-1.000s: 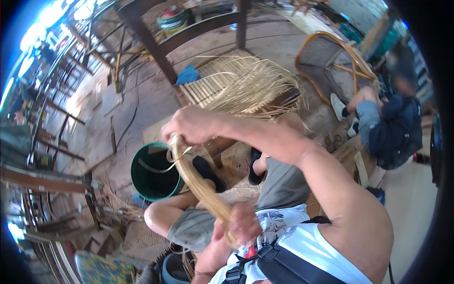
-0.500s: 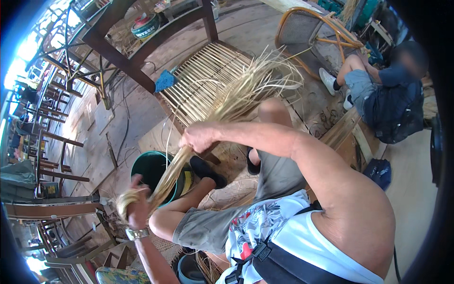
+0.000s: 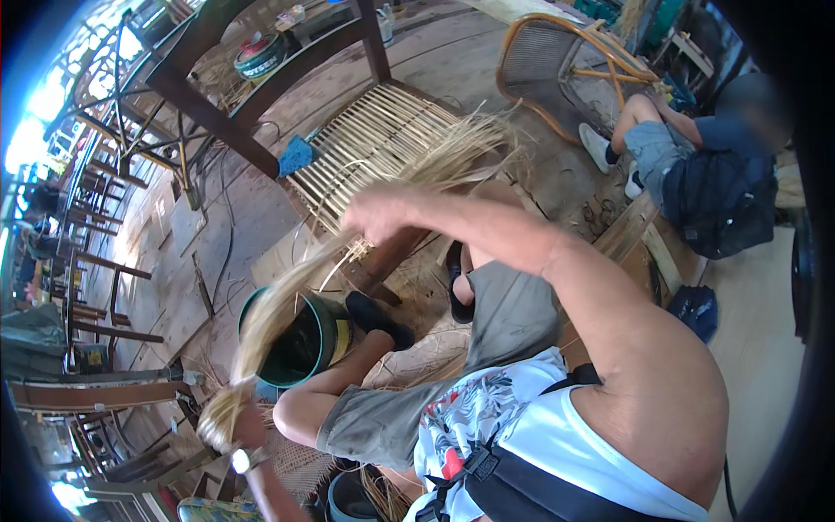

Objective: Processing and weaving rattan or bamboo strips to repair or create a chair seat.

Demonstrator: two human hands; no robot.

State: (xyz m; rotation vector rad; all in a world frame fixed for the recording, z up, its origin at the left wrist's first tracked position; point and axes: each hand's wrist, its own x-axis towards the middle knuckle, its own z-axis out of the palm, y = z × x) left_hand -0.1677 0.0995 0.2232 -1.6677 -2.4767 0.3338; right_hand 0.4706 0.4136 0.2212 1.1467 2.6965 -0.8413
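A long bundle of pale, straw-like cane strips (image 3: 283, 304) stretches between my two hands. My left hand (image 3: 250, 428), with a watch at its wrist, is closed round its lower end, where the strips bulge in a bundled loop. Farther up and to the right, my right hand (image 3: 376, 214) is a little blurred but closed on the same bundle. Beyond it, loose strips fan out over a wooden chair (image 3: 383, 148) with a slatted seat. A green bucket (image 3: 327, 344) stands below the stretched strips, beside my knee.
On the chair's corner lies a blue cloth (image 3: 297, 157). At upper right a person (image 3: 670, 157) sits low near a rattan chair (image 3: 539, 65). A paint can (image 3: 259, 59) stands behind the slatted chair. Furniture frames (image 3: 104, 278) crowd the left side.
My left hand has moved down and left. My right hand has shifted up and slightly right. The fanned strips have slid back toward me across the chair.
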